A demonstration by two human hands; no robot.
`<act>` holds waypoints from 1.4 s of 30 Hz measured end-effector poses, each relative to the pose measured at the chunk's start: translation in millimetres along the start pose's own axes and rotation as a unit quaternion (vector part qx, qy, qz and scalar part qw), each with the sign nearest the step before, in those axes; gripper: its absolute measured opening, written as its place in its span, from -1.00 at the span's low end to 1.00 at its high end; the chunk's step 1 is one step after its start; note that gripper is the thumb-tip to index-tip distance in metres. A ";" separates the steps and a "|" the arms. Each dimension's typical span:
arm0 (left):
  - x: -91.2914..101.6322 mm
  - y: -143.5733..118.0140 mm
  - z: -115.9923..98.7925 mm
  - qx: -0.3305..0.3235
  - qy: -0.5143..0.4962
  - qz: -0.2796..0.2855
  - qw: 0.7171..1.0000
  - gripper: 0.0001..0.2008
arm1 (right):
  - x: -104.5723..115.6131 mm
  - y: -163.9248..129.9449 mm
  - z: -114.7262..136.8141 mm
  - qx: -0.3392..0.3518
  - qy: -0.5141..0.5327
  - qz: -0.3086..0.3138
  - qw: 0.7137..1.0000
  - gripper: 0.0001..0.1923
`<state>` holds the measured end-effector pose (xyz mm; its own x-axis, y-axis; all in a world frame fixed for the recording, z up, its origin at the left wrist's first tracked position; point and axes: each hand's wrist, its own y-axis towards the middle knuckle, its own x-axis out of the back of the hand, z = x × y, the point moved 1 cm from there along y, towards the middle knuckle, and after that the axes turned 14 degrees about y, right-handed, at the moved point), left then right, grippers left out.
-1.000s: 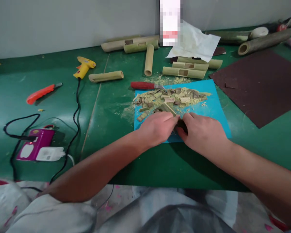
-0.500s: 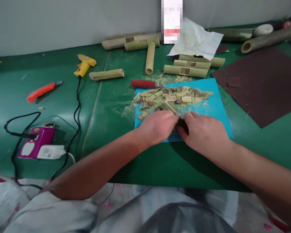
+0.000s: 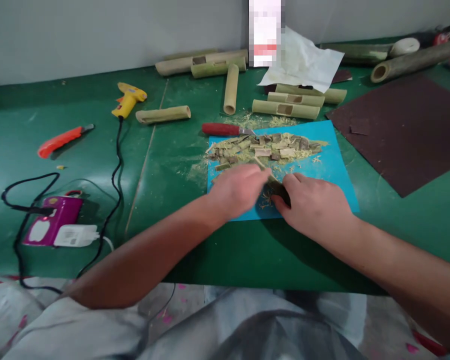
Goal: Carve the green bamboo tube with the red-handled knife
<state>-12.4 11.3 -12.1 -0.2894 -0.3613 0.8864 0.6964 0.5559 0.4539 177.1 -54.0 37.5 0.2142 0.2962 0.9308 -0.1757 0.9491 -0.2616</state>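
both hands meet over the near edge of the blue mat point(image 3: 322, 165). the left hand point(image 3: 238, 192) is curled, fingertips pinching a thin bamboo strip point(image 3: 264, 167) that slants up from between the hands, likely to steady it. the right hand point(image 3: 315, 202) is closed around a dark piece point(image 3: 281, 192) at the strip's lower end, mostly hidden. behind them a heap of bamboo chips point(image 3: 264, 147) and shavings lies on the mat, which seems to catch the waste. a red-handled knife point(image 3: 223, 129) rests just beyond the mat on the green table point(image 3: 172, 165).
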 end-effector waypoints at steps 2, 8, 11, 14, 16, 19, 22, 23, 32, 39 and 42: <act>-0.4 -0.1 -1.4 -0.026 -0.012 0.005 1.000 -0.56 | -0.5 0.3 -0.3 0.003 0.000 0.001 1.000 -0.74; 2.8 0.8 -4.4 -0.030 -0.009 -0.008 0.999 -0.54 | -1.0 1.0 -1.2 0.006 0.007 0.000 1.000 -0.75; 3.7 1.1 -3.3 -0.029 -0.007 -0.011 0.999 -0.55 | -0.8 0.8 -0.9 0.005 0.007 -0.002 1.000 -0.75; 4.3 0.4 -2.9 -0.003 0.020 -0.020 1.000 -0.56 | 0.1 0.5 0.2 0.002 0.005 -0.001 1.000 -0.74; 4.1 -0.6 -4.4 -0.028 0.005 0.005 1.000 -0.54 | 0.5 0.3 0.8 0.001 0.004 0.008 1.000 -0.75; 4.4 -1.8 -3.6 -0.013 0.000 -0.007 1.000 -0.56 | 0.1 0.3 0.6 0.003 0.003 0.004 1.000 -0.74; 4.2 -2.3 -3.3 0.002 0.022 -0.024 0.999 -0.55 | -2.0 0.7 -0.9 0.008 0.001 -0.004 1.000 -0.74; 3.8 -2.4 -3.9 -0.012 0.017 -0.016 1.000 -0.56 | -2.7 0.8 -1.5 0.009 0.000 -0.004 1.000 -0.75; 1.6 -3.1 0.5 -0.026 0.021 -0.005 0.999 -0.58 | -3.4 -0.5 -1.1 0.018 -0.014 -0.018 1.000 -0.77; 2.5 -3.2 -2.7 -0.020 0.015 -0.017 1.000 -0.57 | -3.3 -0.5 -1.1 0.011 -0.012 -0.005 1.000 -0.75; 2.5 -4.0 0.0 -0.016 0.021 -0.031 0.999 -0.59 | -2.3 -0.6 -0.6 0.008 -0.008 -0.004 1.000 -0.74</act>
<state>-15.9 8.2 -11.7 -0.3061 -0.4257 0.8515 0.6982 0.5076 0.5048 177.3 -55.1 35.4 0.2012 0.2869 0.9366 -0.1890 0.9495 -0.2503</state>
